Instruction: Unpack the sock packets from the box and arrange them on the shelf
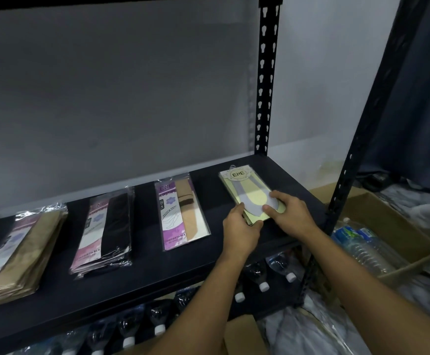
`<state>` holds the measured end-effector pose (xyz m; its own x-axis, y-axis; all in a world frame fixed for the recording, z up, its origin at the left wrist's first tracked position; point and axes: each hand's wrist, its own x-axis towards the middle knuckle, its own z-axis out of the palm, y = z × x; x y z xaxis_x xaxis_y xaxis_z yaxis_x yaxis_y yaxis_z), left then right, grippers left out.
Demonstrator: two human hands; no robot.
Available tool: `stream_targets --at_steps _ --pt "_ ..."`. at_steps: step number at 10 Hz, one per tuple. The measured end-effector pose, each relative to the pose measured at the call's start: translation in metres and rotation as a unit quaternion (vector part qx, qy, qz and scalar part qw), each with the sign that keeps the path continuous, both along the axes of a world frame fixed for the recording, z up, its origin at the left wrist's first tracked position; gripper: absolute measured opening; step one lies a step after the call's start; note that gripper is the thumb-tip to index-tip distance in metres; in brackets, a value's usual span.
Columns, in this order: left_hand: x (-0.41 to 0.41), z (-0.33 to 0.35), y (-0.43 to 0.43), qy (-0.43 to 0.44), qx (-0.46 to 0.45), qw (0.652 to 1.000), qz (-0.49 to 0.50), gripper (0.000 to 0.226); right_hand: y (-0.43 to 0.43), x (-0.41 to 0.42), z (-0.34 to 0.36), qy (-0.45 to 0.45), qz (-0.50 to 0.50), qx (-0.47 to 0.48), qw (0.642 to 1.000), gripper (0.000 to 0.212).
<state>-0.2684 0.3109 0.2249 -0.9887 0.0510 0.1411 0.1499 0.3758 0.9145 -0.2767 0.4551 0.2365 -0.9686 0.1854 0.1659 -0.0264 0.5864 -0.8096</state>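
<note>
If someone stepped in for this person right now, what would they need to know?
Left hand and right hand: both hold the yellow-green packet stack at the right end of the shelf.
Done: beige stack, black stack and purple packet lie in a row to its left.
Left: settle and release this stack; no sock box shows clearly, so how many remain is unknown.

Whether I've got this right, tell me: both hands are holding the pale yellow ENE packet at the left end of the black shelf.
Not quite. The head view shows the left hand and right hand holding the pale yellow ENE packet at the right end of the black shelf, near the upright post, not the left end.
</note>
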Motion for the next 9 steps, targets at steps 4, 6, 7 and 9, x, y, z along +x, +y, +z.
stream_targets --at_steps 4,6,7,9 --pt "-0.023 -0.001 -0.023 0.003 -0.019 1.0 0.016 0.043 -0.026 -0.02 0.001 0.007 0.027 0.011 1.0 0.047" --pt "-0.023 -0.001 -0.024 -0.01 -0.003 1.0 0.019 0.048 -0.026 -0.02 0.001 0.009 0.031 0.013 0.999 0.047" --pt "-0.02 0.0 -0.023 -0.022 0.01 1.0 0.019 0.054 -0.027 -0.017 0.002 0.004 0.032 0.007 0.999 0.047" --pt "-0.003 0.01 -0.026 -0.02 0.016 0.999 0.022 0.059 -0.029 -0.004 0.004 0.043 0.024 -0.01 0.999 0.045"
